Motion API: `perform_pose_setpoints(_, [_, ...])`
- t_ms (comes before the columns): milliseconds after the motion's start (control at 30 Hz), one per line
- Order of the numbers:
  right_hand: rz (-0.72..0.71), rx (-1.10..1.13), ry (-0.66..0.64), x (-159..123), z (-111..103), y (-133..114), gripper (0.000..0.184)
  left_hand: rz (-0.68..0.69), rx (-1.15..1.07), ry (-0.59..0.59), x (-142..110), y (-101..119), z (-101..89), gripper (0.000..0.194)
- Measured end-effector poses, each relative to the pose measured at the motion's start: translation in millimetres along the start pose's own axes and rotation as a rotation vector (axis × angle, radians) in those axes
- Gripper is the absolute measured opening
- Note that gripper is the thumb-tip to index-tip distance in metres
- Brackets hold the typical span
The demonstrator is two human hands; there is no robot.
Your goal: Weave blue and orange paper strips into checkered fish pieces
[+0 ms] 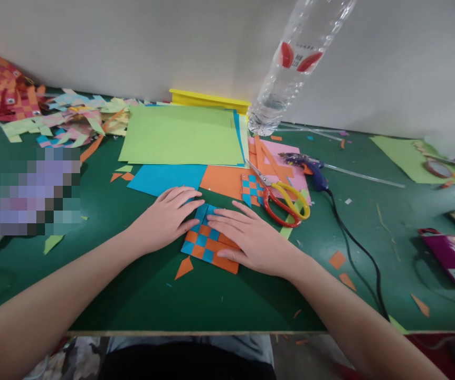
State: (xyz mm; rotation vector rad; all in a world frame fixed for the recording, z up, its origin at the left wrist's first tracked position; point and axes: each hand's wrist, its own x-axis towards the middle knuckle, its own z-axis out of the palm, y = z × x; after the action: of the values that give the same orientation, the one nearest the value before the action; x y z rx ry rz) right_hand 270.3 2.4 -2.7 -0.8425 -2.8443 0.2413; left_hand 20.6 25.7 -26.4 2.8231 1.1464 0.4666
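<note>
A woven paper piece in an orange and blue checker pattern lies flat on the green table. My right hand rests palm down over its right part, fingers stretched out and hiding some of the weave. At the upper left edge of the piece is my left hand, its fingers extended, the tips by the blue strips. Just behind the hands lie a blue sheet and an orange sheet. An orange paper scrap sits below the piece.
Scissors with red and yellow handles and a glue gun with a black cord lie right. A green paper stack and water bottle stand behind. Woven paper pieces heap far left; a purple device lies right.
</note>
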Motion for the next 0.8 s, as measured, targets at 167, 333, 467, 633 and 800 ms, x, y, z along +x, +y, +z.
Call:
perform_pose_setpoints(167, [0.0, 0.0, -0.007, 0.3, 0.2, -0.1, 0.052, 0.02, 0.017, 0.016, -0.9, -0.9, 1.3, 0.035])
perform_pose_setpoints(333, [0.008, 0.013, -0.005, -0.4, -0.6, -0.6, 0.051, 0.012, 0.009, 0.007, -0.5, 0.6, -0.1, 0.036])
perform_pose_setpoints(467, [0.012, 0.018, -0.01, 0.0, -1.2, -0.6, 0.052, 0.019, -0.009, 0.015, 1.3, 3.2, -2.1, 0.043])
perform_pose_setpoints(633, [0.006, 0.009, -0.015, 0.2, -1.2, -0.2, 0.053, 0.058, 0.017, 0.015, 2.4, 4.2, -2.4, 0.04])
perform_pose_setpoints(800, [0.003, 0.018, -0.012, -1.3, -1.0, 0.0, 0.053, 0.052, 0.017, 0.016, 1.3, 3.5, -2.0, 0.04])
